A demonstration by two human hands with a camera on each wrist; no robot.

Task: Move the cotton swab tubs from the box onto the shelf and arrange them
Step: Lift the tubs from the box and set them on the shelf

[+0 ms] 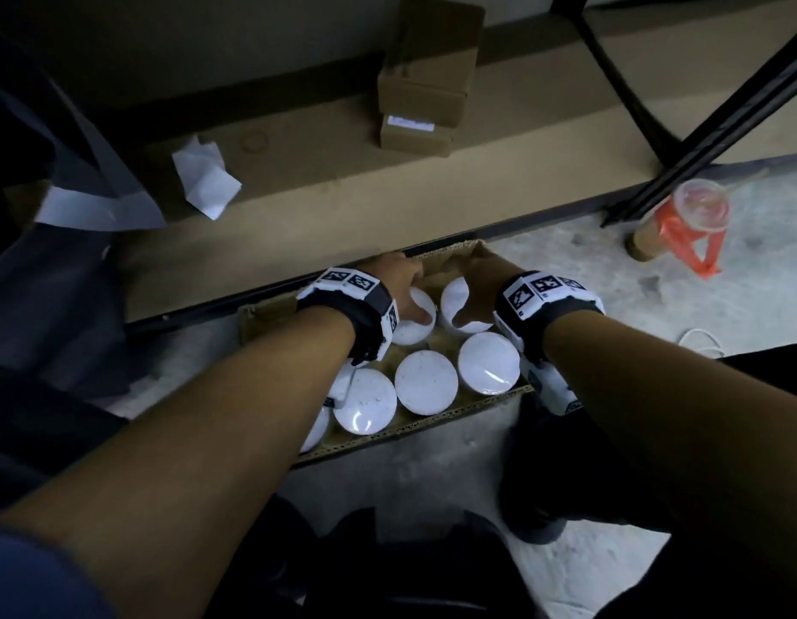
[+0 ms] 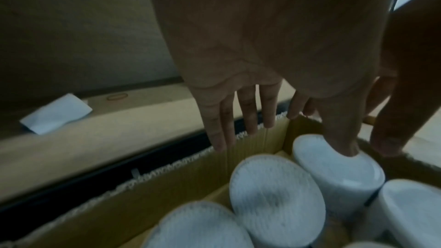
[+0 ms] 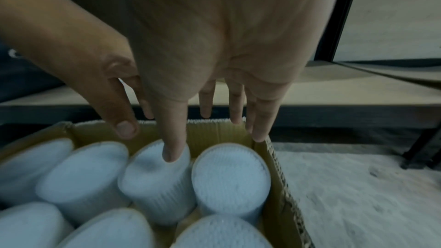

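Note:
An open cardboard box stands on the floor in front of a low tan shelf. It holds several white round cotton swab tubs. Both hands reach to its far end. My left hand has straight fingers over the far wall, and its thumb touches a tilted tub. My right hand also spreads straight fingers toward the far wall. Its thumb lies on a tilted tub, seemingly the same one. Neither hand grips anything.
Two small cardboard boxes and a crumpled white paper lie on the shelf. A black frame post slants at the right. A plastic cup in an orange bag stands on the concrete floor beside it.

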